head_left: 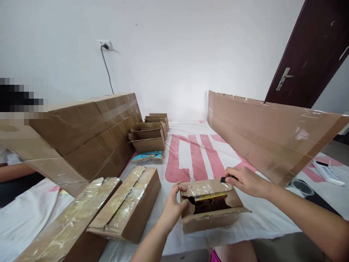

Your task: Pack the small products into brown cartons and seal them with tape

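Note:
In front of me a small cardboard box stands on the cloth with its top partly open. Inside it a yellow-edged package shows; the rest of the contents is in shadow. My left hand grips the box's left end, the thumb at the flap and the fingers over the far corner. At the far right corner, my right hand is closed round a small black box cutter, mostly hidden by the fingers. Clear tape covers the box's far flap.
Two taped boxes lie to the left. Behind them are a blue packet and several open boxes. Cardboard walls flank the cloth. A person's arm shows far left; a tape roll lies right.

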A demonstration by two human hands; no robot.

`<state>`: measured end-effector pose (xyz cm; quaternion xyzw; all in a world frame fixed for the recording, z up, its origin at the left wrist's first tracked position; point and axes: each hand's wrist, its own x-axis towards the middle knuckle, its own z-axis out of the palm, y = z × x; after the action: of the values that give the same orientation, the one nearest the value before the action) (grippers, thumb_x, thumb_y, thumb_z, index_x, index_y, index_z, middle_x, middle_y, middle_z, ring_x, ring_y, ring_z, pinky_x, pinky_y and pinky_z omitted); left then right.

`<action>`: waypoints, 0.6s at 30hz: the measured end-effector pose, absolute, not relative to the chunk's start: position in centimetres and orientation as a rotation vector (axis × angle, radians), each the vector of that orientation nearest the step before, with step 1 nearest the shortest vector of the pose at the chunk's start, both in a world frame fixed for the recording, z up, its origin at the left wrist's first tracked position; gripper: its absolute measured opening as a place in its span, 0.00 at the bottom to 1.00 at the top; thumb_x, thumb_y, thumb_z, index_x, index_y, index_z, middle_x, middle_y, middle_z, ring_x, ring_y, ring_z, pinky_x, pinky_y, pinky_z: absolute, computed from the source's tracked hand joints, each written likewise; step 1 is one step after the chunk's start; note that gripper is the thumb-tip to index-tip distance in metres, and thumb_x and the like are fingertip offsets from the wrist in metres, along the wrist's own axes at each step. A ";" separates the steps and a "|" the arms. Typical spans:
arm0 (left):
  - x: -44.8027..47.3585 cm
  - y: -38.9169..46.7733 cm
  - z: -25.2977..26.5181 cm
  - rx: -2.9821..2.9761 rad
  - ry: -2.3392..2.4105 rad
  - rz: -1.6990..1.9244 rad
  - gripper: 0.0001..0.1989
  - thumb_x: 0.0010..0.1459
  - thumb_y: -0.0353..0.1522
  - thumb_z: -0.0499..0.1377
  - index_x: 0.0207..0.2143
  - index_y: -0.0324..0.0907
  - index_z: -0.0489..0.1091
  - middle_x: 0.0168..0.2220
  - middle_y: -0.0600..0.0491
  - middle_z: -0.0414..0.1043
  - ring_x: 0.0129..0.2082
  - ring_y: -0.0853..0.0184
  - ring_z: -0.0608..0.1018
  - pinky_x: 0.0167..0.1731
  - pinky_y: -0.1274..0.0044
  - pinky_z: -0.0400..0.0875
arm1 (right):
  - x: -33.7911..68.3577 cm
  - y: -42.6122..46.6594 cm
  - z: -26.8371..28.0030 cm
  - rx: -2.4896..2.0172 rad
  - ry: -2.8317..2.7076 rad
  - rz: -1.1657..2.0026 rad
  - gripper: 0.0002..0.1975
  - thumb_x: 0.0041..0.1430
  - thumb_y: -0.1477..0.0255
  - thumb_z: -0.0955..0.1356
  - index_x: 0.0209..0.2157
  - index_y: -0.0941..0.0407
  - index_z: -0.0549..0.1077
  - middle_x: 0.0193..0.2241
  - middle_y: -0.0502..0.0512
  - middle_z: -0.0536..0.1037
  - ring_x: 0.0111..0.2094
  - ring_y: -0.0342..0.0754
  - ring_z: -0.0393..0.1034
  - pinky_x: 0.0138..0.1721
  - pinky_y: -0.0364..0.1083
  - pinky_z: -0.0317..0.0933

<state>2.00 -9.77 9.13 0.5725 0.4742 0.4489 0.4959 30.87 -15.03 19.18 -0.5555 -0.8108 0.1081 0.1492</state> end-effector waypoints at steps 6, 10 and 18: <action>-2.0 -12.6 12.3 1.627 0.627 0.976 0.30 0.48 0.48 0.65 0.52 0.47 0.70 0.54 0.43 0.68 0.57 0.50 0.68 0.56 0.65 0.61 | 33.2 -18.6 18.3 -1.606 -2.075 0.422 0.21 0.65 0.52 0.58 0.31 0.54 0.67 0.25 0.49 0.71 0.26 0.45 0.64 0.27 0.43 0.57; 0.0 -13.6 11.7 1.839 0.869 0.807 0.27 0.50 0.38 0.65 0.54 0.49 0.68 0.44 0.47 0.76 0.46 0.56 0.76 0.50 0.68 0.66 | 33.1 -19.3 16.8 -1.661 -1.874 0.305 0.16 0.66 0.56 0.58 0.35 0.53 0.65 0.27 0.49 0.72 0.28 0.47 0.65 0.29 0.44 0.60; 2.8 -12.2 10.4 1.734 1.279 0.999 0.14 0.48 0.35 0.62 0.40 0.45 0.70 0.34 0.52 0.77 0.31 0.61 0.77 0.31 0.74 0.67 | 29.5 -20.4 16.8 -1.565 -2.050 0.277 0.11 0.68 0.64 0.58 0.44 0.52 0.66 0.35 0.54 0.76 0.35 0.49 0.72 0.35 0.46 0.64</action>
<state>2.78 -12.20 10.41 0.6772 0.4994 0.3899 0.3740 29.51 -20.36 16.76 -0.5809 -0.7609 0.1026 0.2703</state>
